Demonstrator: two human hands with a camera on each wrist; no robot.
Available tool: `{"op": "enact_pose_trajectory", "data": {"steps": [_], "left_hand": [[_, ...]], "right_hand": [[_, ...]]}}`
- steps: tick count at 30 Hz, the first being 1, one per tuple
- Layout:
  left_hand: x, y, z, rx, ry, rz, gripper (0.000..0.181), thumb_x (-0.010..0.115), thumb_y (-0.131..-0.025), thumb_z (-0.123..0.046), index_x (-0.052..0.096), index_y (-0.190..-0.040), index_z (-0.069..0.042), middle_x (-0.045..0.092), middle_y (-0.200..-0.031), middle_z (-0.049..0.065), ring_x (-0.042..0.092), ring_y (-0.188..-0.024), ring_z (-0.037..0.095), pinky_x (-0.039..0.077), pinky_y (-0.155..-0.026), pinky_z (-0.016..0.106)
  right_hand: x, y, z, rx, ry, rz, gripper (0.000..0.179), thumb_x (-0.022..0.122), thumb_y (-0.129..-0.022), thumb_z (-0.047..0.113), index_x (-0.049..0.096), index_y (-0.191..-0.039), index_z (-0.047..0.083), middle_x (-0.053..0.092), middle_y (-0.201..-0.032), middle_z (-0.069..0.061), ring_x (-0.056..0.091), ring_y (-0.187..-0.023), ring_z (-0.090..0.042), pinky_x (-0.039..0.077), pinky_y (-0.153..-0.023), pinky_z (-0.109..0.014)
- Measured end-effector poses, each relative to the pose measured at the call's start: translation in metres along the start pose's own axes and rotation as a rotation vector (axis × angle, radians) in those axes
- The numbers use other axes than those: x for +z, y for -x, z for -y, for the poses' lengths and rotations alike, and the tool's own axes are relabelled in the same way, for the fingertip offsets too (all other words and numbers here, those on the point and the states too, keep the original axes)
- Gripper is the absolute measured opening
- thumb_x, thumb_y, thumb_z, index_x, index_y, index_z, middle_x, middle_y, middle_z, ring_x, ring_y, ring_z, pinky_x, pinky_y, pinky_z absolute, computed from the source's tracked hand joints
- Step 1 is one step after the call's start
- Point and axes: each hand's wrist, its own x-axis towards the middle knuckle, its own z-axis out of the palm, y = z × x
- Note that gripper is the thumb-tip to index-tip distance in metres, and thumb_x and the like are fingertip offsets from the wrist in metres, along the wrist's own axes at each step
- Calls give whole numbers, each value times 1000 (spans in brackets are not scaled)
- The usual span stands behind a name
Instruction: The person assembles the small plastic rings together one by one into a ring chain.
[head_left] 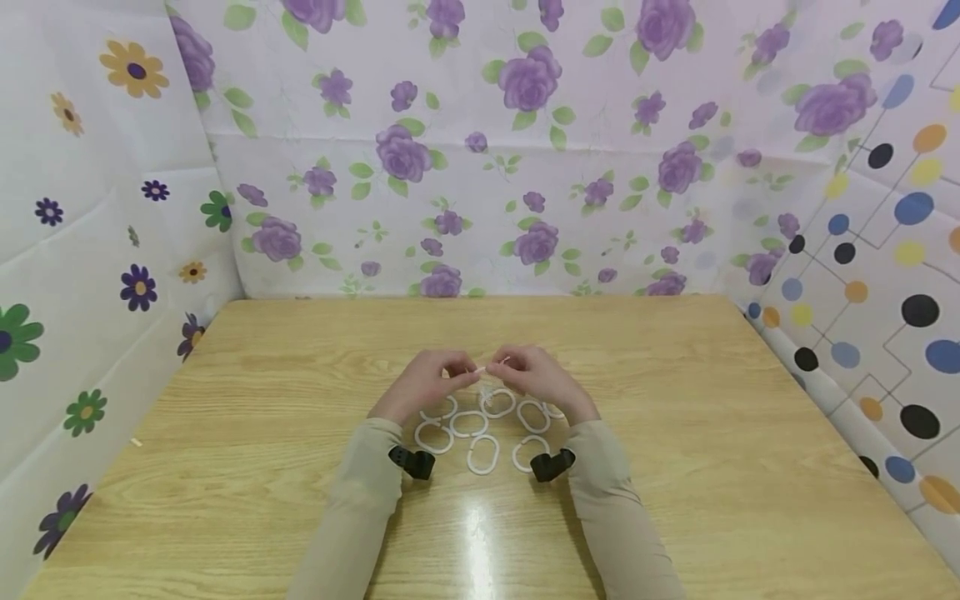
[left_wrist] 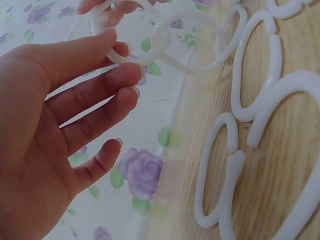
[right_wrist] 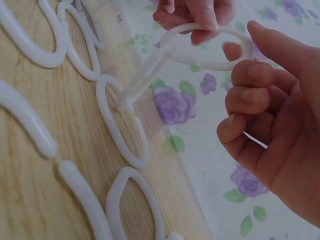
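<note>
Both hands are raised close together over the table, holding one white plastic shower curtain ring (right_wrist: 220, 65) between them. My left hand (head_left: 431, 382) pinches one side of it with thumb and index finger, while the other fingers stay loosely bent. At the opposite end, my right hand (head_left: 538, 379) has its thumb and curled fingertips around the ring. A second white ring (left_wrist: 192, 71) is linked through the held one and hangs toward the table. Below the hands, several more oval rings (head_left: 471, 457) lie flat, some with a visible gap.
The wooden table (head_left: 225, 467) spreads wide on both sides. A floral sheet (head_left: 480, 208) hangs behind it, with patterned sheets at left and right. A small pale scrap (head_left: 136, 442) lies near the left edge. Black wrist cameras (head_left: 420, 464) sit on both sleeves.
</note>
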Motion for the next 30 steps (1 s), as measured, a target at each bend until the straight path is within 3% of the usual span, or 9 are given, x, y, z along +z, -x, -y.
{"op": "enact_pose_trajectory", "data": {"steps": [5, 8, 13, 18, 24, 30], "left_hand": [[0, 1, 3, 8, -2, -32, 14, 63, -95, -26, 71, -95, -15, 70, -84, 4, 59, -76, 10, 48, -73, 30], [-1, 2, 4, -9, 3, -42, 13, 62, -95, -24, 70, -96, -14, 70, -84, 4, 58, -76, 10, 47, -71, 29], [-2, 1, 5, -47, 15, -50, 13, 62, -96, -24, 70, -95, -13, 69, -83, 3, 57, -76, 12, 46, -70, 30], [-1, 0, 5, -48, 11, -83, 14, 62, -95, -25, 70, -93, -14, 68, -81, 2, 57, -76, 12, 45, -71, 30], [-3, 3, 5, -41, 22, -93, 16, 62, -95, -27, 70, -93, -13, 69, -81, 5, 57, -76, 12, 45, -72, 30], [-5, 5, 7, -57, 28, -108, 16, 62, -96, -24, 71, -96, -11, 69, -80, 5, 57, -77, 13, 46, -70, 30]], "right_hand": [[-3, 2, -10, 27, -99, -9, 36, 53, -101, 23, 47, -127, 0, 51, -65, -5, 47, -59, -18, 41, -58, -30], [-8, 4, -17, 28, -55, 2, 41, 57, -98, 19, 43, -131, 0, 60, -76, -10, 54, -68, -18, 46, -65, -32], [-15, 9, -22, -5, 113, 42, 36, 66, -91, 12, 54, -122, -2, 66, -96, -14, 61, -88, -18, 49, -82, -31], [-18, 13, -21, 18, 166, 112, 34, 67, -88, 7, 55, -117, -6, 66, -99, -18, 63, -94, -24, 51, -86, -35], [-15, 15, -25, 55, 184, 181, 33, 68, -84, 1, 56, -114, -5, 63, -100, -19, 60, -94, -25, 48, -84, -29], [-11, 13, -26, 102, 292, 188, 24, 67, -80, -4, 60, -102, 0, 60, -90, -11, 52, -83, -15, 43, -76, -26]]}}
